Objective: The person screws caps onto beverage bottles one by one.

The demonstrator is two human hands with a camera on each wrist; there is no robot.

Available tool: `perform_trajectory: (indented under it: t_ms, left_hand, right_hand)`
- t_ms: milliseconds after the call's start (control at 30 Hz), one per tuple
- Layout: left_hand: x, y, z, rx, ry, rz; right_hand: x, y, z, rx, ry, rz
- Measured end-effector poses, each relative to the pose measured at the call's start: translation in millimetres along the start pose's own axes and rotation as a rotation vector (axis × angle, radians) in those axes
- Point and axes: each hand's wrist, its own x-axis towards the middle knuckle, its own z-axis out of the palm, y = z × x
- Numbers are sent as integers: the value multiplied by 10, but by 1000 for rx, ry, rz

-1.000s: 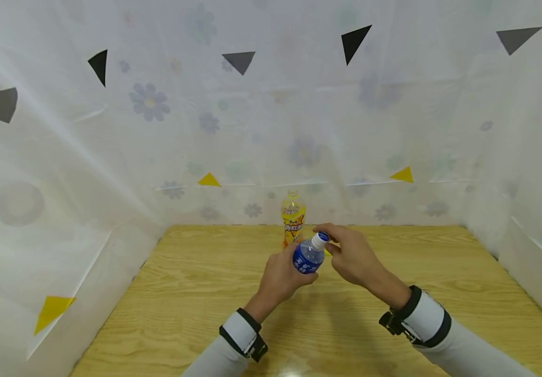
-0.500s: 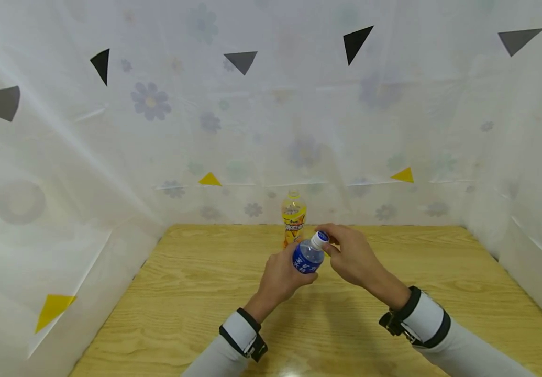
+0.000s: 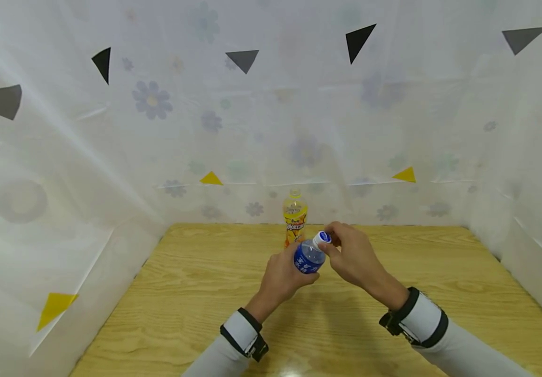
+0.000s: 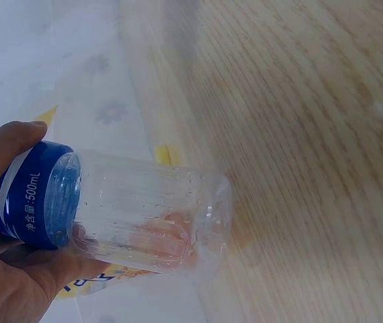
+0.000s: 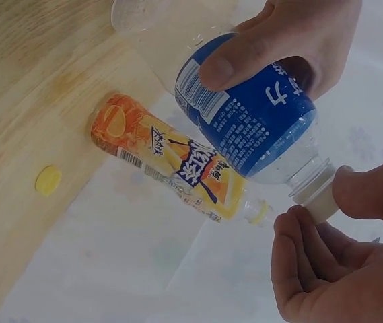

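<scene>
My left hand (image 3: 282,277) grips a clear plastic bottle (image 3: 309,256) by its blue label, the bottle tilted toward my right hand. Water droplets cling inside its clear lower part (image 4: 147,208), which appears close over the wooden table in the left wrist view. The thumb and fingers of my right hand (image 3: 357,256) pinch the white cap (image 5: 320,198) at the bottle's mouth; its blue top shows in the head view. Behind, an orange-and-yellow drink bottle (image 3: 295,217) stands upright without a cap, its base hidden by my left hand and the held bottle.
A loose yellow bottle cap (image 5: 48,180) lies on the wooden table (image 3: 195,293) near the drink bottle. Pale flowered sheeting (image 3: 271,115) with triangular stickers hangs behind the table and along both sides.
My right fingers have turned round the cap, the thumb moving left onto its near side and the index finger shifting right. My left hand keeps its grip on the bottle.
</scene>
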Motion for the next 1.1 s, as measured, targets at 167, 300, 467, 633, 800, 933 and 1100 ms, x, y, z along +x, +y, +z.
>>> perform_trajectory:
  t_ms: [167,300,467,633,800,933,1100]
  left_hand:
    - [1,0,3,7,-3,0]
    - [-3,-1,-4,6,-5,-8]
    - [1,-4,-14,-4,-10,-9]
    - [13,-31,-15,-4,-5,-3]
    - [19,-34,-16,7,-1,3]
    - [18,-26,-14,1,-6,-1]
    - [17,-20,-15,-3,-5,-1]
  right_hand:
    - [-6,14,15,-2,17,1]
    - [-7,14,23,15,13,2]
    - [-4,-9,7,-3,-21,23]
    - [-3,-44,-32,-38,-96,40]
    - [-7,-50,-53,-33,-107,-23]
    - [0,-57,-46,-32,-95,-68]
    - [3,-51,-21,-21,-65,-78]
